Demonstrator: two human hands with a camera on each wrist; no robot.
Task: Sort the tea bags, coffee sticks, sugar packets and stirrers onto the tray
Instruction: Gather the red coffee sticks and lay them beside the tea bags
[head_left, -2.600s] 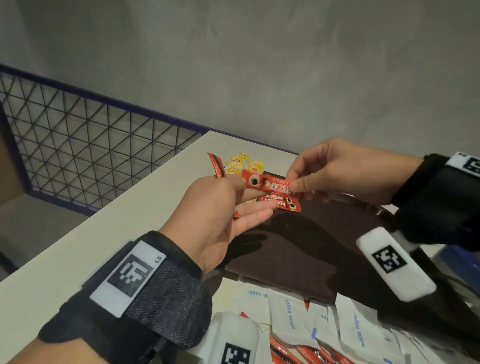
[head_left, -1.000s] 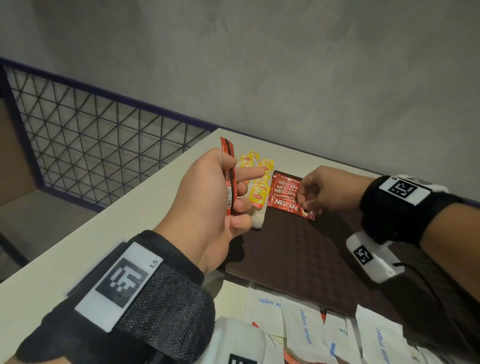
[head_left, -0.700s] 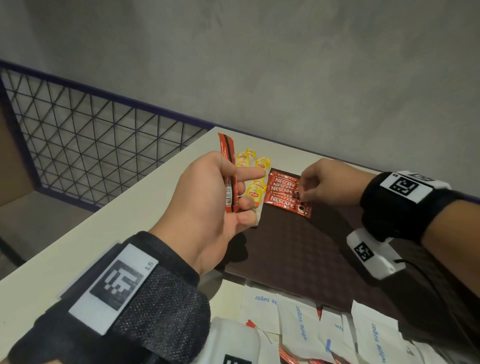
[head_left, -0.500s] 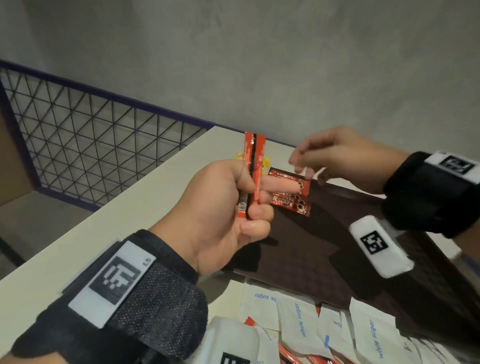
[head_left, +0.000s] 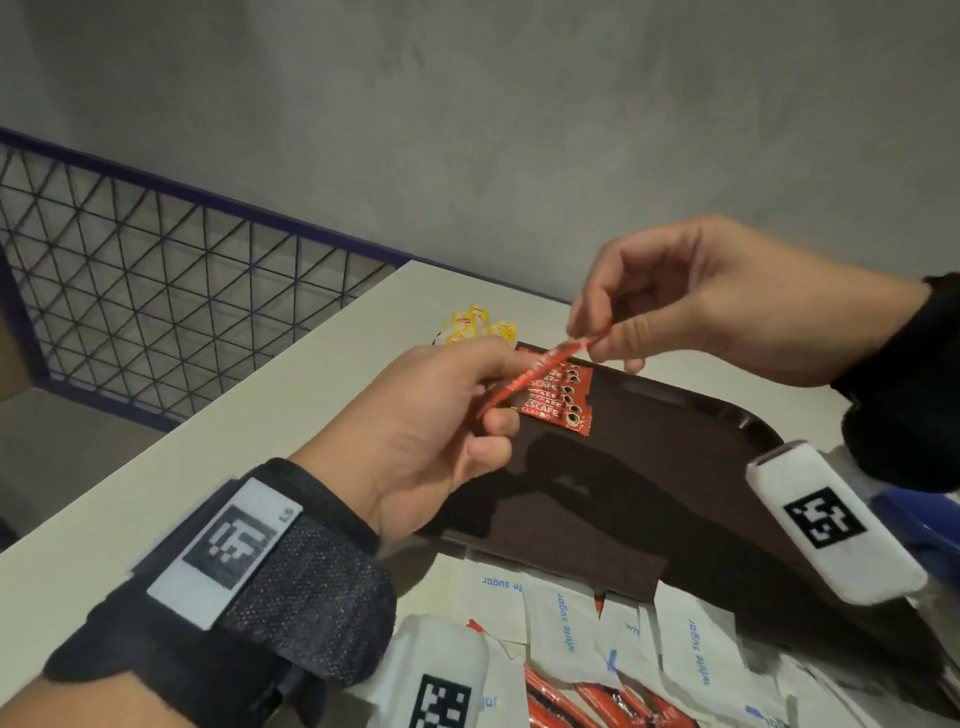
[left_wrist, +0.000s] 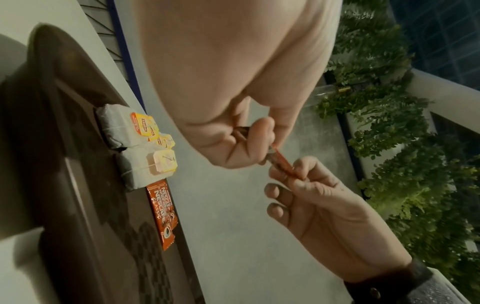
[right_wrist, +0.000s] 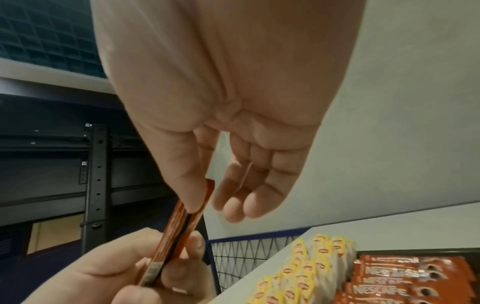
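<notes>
My left hand (head_left: 493, 402) grips the lower end of two red coffee sticks (head_left: 540, 371) above the tray's far left corner. My right hand (head_left: 592, 344) pinches the upper end of one of them between thumb and forefinger; the right wrist view shows that pinch on the coffee sticks (right_wrist: 182, 226). On the dark brown tray (head_left: 675, 467) lies a row of red coffee sticks (head_left: 558, 400). Yellow-tagged tea bags (head_left: 475, 325) sit just left of them, seen again as tea bags (left_wrist: 145, 144). White sugar packets (head_left: 571, 613) and loose red coffee sticks (head_left: 571, 701) lie on the table in front of the tray.
The white table (head_left: 234, 441) ends at its left edge, with a blue wire-mesh railing (head_left: 156, 286) beyond. A grey wall stands behind. Something blue (head_left: 924, 519) lies at the right edge. Most of the tray's middle and right is bare.
My right hand left the sticks on the tray, rose, and now pinches the top of a stick in my left hand. My left hand tilted its sticks towards the right.
</notes>
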